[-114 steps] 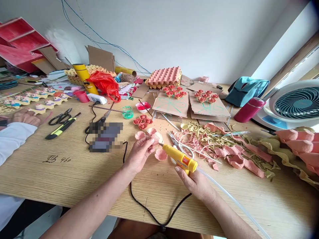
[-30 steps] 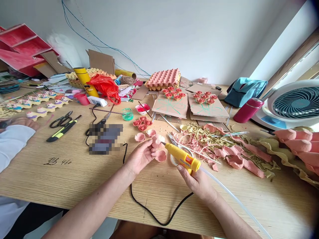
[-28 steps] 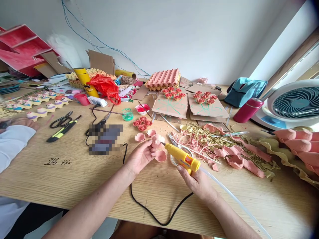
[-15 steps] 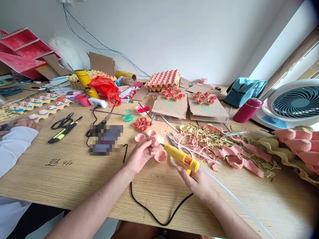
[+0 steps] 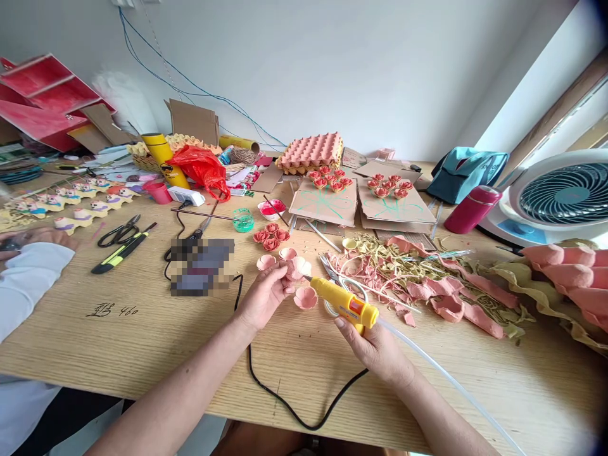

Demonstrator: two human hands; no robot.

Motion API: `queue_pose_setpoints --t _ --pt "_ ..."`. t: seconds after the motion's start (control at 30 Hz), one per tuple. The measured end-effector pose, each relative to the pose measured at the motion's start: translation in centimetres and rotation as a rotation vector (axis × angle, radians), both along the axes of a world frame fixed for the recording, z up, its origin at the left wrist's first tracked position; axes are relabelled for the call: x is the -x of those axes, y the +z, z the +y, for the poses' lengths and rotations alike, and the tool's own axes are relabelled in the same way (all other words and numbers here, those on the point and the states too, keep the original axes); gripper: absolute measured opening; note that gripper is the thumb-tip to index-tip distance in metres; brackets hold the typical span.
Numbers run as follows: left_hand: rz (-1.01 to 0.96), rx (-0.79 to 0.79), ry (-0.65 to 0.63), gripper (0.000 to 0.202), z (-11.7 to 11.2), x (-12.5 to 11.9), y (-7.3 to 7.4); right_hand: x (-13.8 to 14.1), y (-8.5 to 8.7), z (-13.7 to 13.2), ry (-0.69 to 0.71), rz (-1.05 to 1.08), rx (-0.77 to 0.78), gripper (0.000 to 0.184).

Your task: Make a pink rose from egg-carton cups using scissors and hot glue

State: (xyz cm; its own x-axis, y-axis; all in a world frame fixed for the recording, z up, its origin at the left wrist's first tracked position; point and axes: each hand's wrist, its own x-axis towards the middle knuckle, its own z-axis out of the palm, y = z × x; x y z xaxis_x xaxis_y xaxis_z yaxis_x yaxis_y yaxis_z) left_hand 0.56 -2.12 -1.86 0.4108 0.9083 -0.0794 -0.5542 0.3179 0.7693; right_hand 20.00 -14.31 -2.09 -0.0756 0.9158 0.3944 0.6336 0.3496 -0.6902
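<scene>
Between the fingertips of my left hand [image 5: 266, 294] is a pale pink egg-carton cup [image 5: 301, 267], cut like a flower. My right hand [image 5: 377, 351] grips a yellow hot glue gun [image 5: 344, 301], its nozzle pointing left at the cup. Whether the tip touches the cup I cannot tell. A clear glue stick [image 5: 437, 364] trails from the gun's back. Just below the held cup lies another pink cup [image 5: 305, 297], with two more cups [image 5: 266, 261] on the far side of my left fingers. Behind them sits a cluster of red-edged paper flowers [image 5: 271, 235].
White-handled scissors [image 5: 342, 280] lie behind the gun, beside a heap of carton scraps [image 5: 408, 278]. A black cord [image 5: 285, 405] loops near the table's front. Cardboard pieces [image 5: 325, 204] with flowers stand farther back. At left are a utility knife [image 5: 124, 250] and another person's sleeve [image 5: 33, 275].
The glue gun has shifted very slightly left. My left hand and the cup stay almost where they were.
</scene>
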Motion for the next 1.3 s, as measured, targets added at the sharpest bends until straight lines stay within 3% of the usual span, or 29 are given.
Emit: queue_pose_setpoints --t 0.53,0.73,0.93,1.3 --pt "0.293 -0.388 0.084 0.026 -0.1 0.1 0.0 -0.2 -0.2 0.0 -0.028 -0.043 -0.022 0.034" --pt "0.344 -0.424 0.157 0.019 -0.1 0.3 -0.1 -0.1 -0.2 -0.1 -0.025 -0.052 -0.01 0.035" --pt "0.417 -0.567 0.187 0.015 -0.7 0.2 0.5 0.1 0.1 -0.1 -0.03 -0.045 -0.003 0.036" --pt "0.454 -0.591 0.184 0.015 -1.0 0.1 0.8 0.2 -0.2 -0.1 -0.033 -0.039 0.007 0.036"
